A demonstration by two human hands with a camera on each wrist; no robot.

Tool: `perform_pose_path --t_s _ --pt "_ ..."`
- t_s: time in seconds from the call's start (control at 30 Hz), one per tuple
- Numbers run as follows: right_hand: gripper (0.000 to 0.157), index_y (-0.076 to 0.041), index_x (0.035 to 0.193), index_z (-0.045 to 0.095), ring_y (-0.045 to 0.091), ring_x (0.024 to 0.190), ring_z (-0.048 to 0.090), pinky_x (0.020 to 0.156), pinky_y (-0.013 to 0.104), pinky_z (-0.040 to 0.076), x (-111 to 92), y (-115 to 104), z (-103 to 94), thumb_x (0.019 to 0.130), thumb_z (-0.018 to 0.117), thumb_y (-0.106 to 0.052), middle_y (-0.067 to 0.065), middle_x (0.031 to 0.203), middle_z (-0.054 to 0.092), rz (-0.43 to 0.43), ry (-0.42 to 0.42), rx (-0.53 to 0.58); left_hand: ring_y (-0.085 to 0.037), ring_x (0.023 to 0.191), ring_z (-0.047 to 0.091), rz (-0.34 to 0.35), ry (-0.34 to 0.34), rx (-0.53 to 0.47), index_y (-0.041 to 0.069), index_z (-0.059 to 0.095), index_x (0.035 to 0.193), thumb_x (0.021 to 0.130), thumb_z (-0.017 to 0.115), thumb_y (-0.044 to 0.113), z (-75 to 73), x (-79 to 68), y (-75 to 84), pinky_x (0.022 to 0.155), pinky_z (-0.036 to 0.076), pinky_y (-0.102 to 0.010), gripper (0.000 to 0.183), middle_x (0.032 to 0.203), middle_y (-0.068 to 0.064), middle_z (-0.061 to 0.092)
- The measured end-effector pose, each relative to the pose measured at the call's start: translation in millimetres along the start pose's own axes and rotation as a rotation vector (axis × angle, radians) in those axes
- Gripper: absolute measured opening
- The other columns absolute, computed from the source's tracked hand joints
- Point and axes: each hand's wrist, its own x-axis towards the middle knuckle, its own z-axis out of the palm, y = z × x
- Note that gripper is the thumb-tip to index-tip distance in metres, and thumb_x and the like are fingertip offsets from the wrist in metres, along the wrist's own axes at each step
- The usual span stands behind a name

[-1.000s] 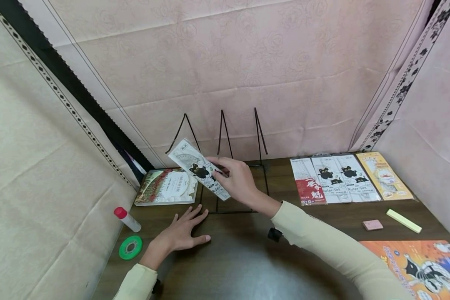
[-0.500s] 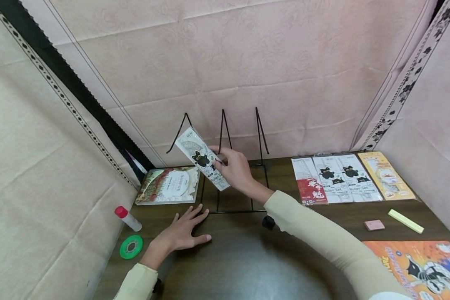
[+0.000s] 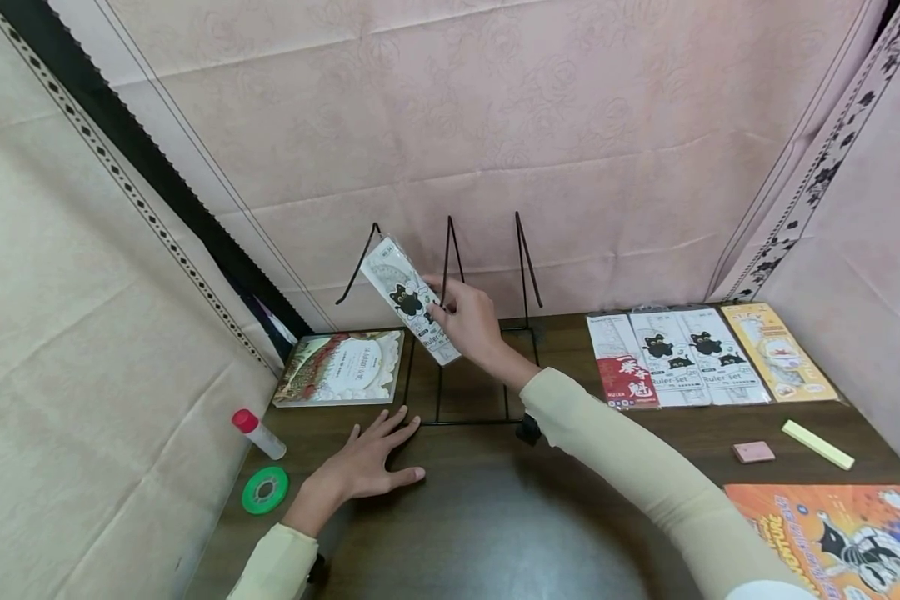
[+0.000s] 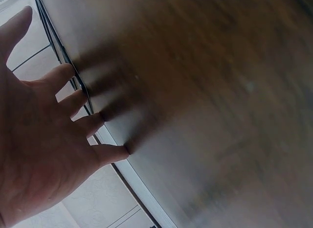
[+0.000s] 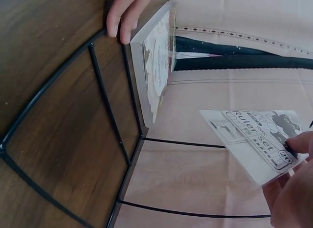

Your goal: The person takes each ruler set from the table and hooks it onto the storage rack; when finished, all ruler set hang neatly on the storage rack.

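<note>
At the far left a pale cloth [image 3: 82, 350] hangs beside the worktop [image 3: 480, 525]. Close to it are a green tape roll [image 3: 251, 493] and, just behind that, a glue stick [image 3: 265, 437] with a red cap and a white body. Farther back lies a book [image 3: 345, 371] with a red, green and cream cover, to the left of the black wire rack [image 3: 468, 423]. In front of the book, the left hand [image 3: 365, 461] rests palm down on the worktop, fingers spread and grasping nothing, its fingertips by the rack's front left corner. The ruler set [image 3: 405, 296], a white packet with a black cat printed on it, is held up off the worktop over the rack's left part, tilted with its upper end toward the left prong; whether it touches that prong cannot be told. The right hand [image 3: 474, 323] pinches its right edge, thumb on the printed face and fingers behind. Farther right, in a row along the back, lie a red-and-white pack [image 3: 624, 371], two cat-printed packets [image 3: 693, 358] side by side and a yellow pack [image 3: 780, 354]. Nearer the front are a pink eraser [image 3: 753, 452] and, just right of it, a pale yellow stick [image 3: 817, 444]. In the front right corner lies an orange pad [image 3: 840, 537] with a cartoon figure, cut by the frame.
</note>
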Motion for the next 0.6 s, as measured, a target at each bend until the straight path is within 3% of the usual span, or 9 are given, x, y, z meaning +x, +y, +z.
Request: perform_pose_path --t_s 0.13,0.3,0.6 --pt "0.043 -0.037 0.125 0.061 0.005 0.062 0.062 0.050 0.027 0.048 7 6 3.0 0.088 0.071 -0.020 -0.006 0.099 0.072 0.046 0.004 0.022 -0.029 0.152 0.009 0.001 0.001 0.000 0.039 0.023 0.152 0.081 0.050 0.076 0.2 0.5 1.1 0.112 0.010 -0.071 0.084 0.163 0.005 0.012" --pt "0.036 -0.033 0.119 0.064 0.006 0.069 0.066 0.059 0.028 0.051 13 12 6.5 0.086 0.073 -0.021 -0.008 0.111 0.071 0.108 0.008 0.048 -0.030 0.152 0.009 0.002 -0.016 0.002 0.039 0.022 0.152 0.081 0.049 0.077 0.3 0.1 2.1 0.112 0.010 -0.071 0.085 0.163 0.005 0.012" --pt "0.030 -0.027 0.112 0.066 0.019 0.077 0.071 0.066 0.031 0.053 22 17 14.1 0.084 0.075 -0.020 -0.004 0.108 0.072 0.154 0.031 0.107 -0.030 0.151 0.011 0.000 -0.016 -0.003 0.038 0.023 0.152 0.082 0.051 0.075 -2.2 0.2 2.7 0.111 0.010 -0.072 0.084 0.163 0.005 0.013"
